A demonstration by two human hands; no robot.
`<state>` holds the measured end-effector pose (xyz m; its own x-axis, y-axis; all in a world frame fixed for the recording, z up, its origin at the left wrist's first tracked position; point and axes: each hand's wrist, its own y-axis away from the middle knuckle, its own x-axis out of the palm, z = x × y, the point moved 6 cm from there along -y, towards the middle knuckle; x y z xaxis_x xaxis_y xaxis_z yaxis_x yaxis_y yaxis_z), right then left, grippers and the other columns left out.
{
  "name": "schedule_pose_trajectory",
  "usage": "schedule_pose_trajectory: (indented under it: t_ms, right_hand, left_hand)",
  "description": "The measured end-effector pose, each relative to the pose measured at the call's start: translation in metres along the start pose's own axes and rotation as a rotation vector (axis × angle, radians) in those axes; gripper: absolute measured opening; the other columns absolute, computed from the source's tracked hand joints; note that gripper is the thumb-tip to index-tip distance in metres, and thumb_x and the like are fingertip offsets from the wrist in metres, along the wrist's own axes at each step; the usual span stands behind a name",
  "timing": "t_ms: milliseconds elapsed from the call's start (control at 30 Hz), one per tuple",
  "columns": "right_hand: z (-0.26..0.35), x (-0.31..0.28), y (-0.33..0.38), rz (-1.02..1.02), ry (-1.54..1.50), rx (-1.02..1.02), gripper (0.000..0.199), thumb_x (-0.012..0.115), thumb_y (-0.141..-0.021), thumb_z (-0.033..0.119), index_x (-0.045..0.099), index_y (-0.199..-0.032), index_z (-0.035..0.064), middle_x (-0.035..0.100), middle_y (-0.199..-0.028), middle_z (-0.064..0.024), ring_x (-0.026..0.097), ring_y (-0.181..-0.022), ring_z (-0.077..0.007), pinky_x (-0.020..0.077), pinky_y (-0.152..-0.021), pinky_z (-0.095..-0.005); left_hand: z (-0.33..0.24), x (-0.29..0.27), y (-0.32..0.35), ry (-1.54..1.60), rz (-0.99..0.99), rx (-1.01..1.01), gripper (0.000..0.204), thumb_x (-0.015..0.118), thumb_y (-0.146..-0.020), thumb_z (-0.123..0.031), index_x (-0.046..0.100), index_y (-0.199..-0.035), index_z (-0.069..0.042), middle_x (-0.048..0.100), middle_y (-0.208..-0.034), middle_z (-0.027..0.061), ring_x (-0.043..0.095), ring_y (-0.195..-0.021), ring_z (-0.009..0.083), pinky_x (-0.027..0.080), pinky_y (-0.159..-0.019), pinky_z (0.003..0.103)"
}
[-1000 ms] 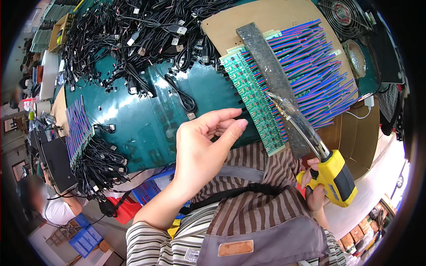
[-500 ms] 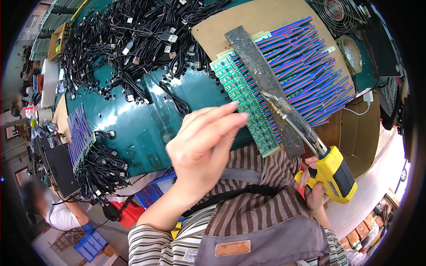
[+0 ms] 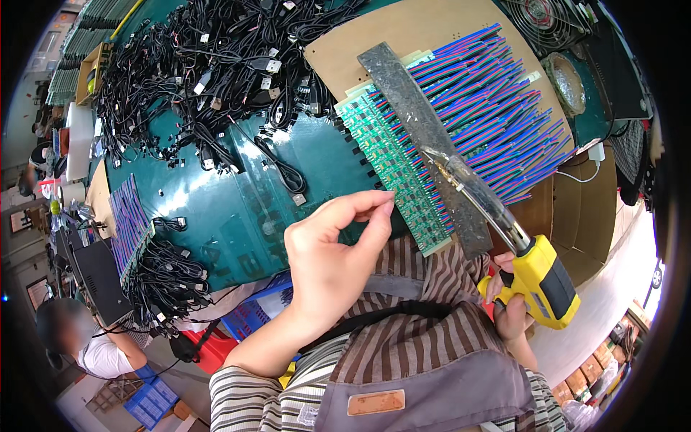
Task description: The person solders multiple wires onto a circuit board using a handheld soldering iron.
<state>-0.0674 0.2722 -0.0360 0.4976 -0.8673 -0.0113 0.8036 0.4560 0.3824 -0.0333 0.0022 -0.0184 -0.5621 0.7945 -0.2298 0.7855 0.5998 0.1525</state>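
My left hand (image 3: 332, 252) hangs beside the near left edge of a green circuit board panel (image 3: 396, 167), thumb and forefinger pinched together. Whatever may be between those fingertips is too small to make out. In my right hand (image 3: 509, 311) is a yellow and black soldering gun (image 3: 551, 284), gripped by its handle. Its metal barrel points up and left, with the tip over a dark flat metal bar (image 3: 417, 115). That bar lies across rows of red, blue and black wires (image 3: 497, 115) running rightward from the panel.
Tangled black USB cables (image 3: 209, 65) pile at the back left, and one coiled cable (image 3: 281, 169) lies nearer. A brown board (image 3: 338, 54) sits under the panel. Another wired panel (image 3: 129, 223) is at left, near a seated person (image 3: 108, 353). A fan (image 3: 543, 21) stands at the far right.
My left hand has gone from fingers stretched together to a thumb-and-forefinger pinch, shifting slightly right and down. The right hand and soldering gun stay nearly still.
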Motion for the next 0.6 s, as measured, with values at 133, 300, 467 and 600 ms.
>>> schedule_pose_trajectory:
  t_ms: [133,300,467,600]
  right_hand:
    - [-0.002,-0.001,0.003,0.009,-0.056,-0.065,0.077,0.054,-0.09,0.062,0.049,-0.128,-0.0049,0.055,-0.081,-0.0018,0.052,-0.071,-0.01,0.0442,-0.072,-0.0251]
    - [-0.013,-0.008,0.008,-0.016,0.022,-0.173,0.061,0.058,-0.091,0.049,0.049,-0.12,-0.0033,0.055,-0.097,-0.0088,0.054,-0.068,-0.0126,0.046,-0.065,-0.0278]
    - [-0.006,-0.011,0.006,-0.011,0.215,-0.271,0.032,0.065,-0.085,0.037,0.064,-0.085,0.0045,0.061,-0.069,-0.0039,0.06,-0.066,-0.0245,0.0499,-0.065,-0.0354]
    - [-0.015,-0.017,0.012,-0.041,0.299,-0.277,0.031,0.065,-0.082,0.036,0.066,-0.077,0.0052,0.063,-0.07,-0.0049,0.063,-0.07,-0.0298,0.0517,-0.068,-0.0373]
  left_hand:
    - [0.005,0.0,-0.004,0.229,0.063,-0.19,0.019,0.071,-0.085,0.0,0.066,-0.103,0.006,0.071,-0.093,0.0089,0.066,-0.086,0.0104,0.052,-0.077,0.023]
    - [0.017,0.0,-0.019,0.213,0.154,-0.32,0.016,0.073,-0.082,0.005,0.063,-0.094,0.003,0.071,-0.088,0.0093,0.068,-0.081,0.0108,0.054,-0.076,0.021]
    - [0.02,-0.006,-0.042,0.245,0.3,-0.428,0.017,0.076,-0.078,0.003,0.061,-0.083,-0.002,0.071,-0.082,0.0081,0.068,-0.078,0.0106,0.053,-0.073,0.021]
    - [0.018,-0.005,-0.052,0.205,0.438,-0.482,0.017,0.077,-0.075,0.004,0.061,-0.081,-0.001,0.07,-0.078,0.0089,0.069,-0.075,0.0134,0.055,-0.071,0.023]
